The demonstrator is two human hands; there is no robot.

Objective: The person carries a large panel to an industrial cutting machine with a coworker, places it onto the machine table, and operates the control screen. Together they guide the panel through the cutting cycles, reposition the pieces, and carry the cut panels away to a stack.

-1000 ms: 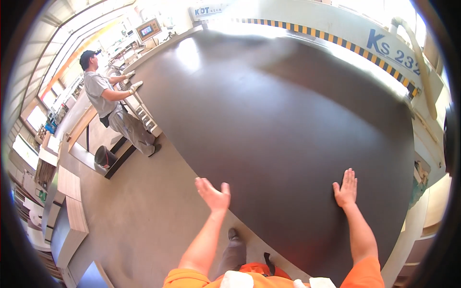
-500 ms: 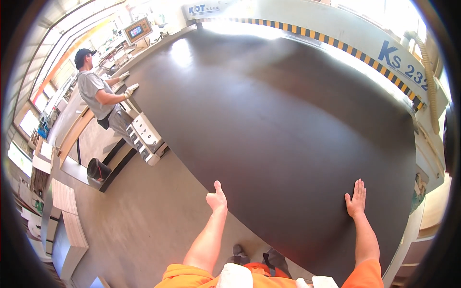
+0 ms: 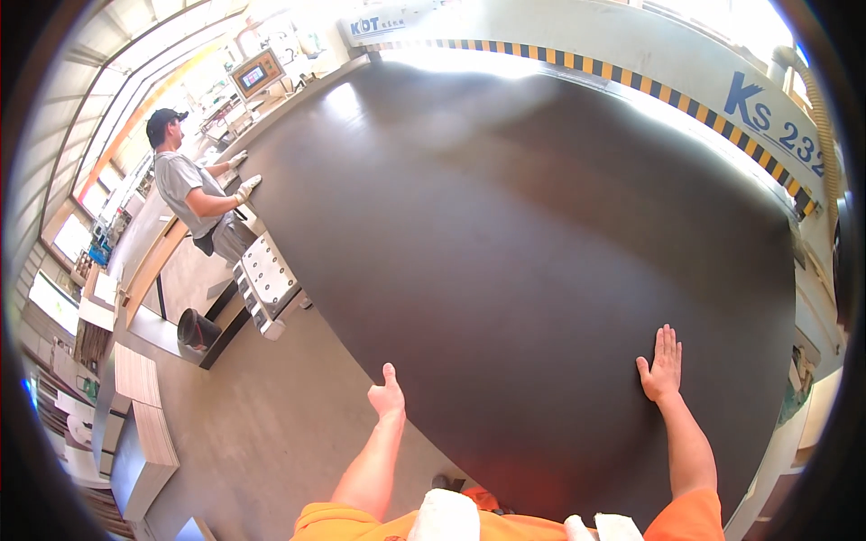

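The left hand (image 3: 387,397) curls at the near-left edge of the dark panel (image 3: 505,270), thumb raised — whether it grips, I cannot tell; the right hand (image 3: 664,371) lies flat, fingers extended, on top. The panel stretches forward-left toward the striped beam (image 3: 622,77).

The near edge of the dark sheet (image 3: 523,261) vanishes behind the orange shirt (image 3: 338,520). At the sheet's left edge, fingertips of the left hand (image 3: 388,398) are hidden. A white perforated support (image 3: 269,272) hides the lower legs of the co-worker (image 3: 188,185); the far screen (image 3: 256,76) is too small to read.
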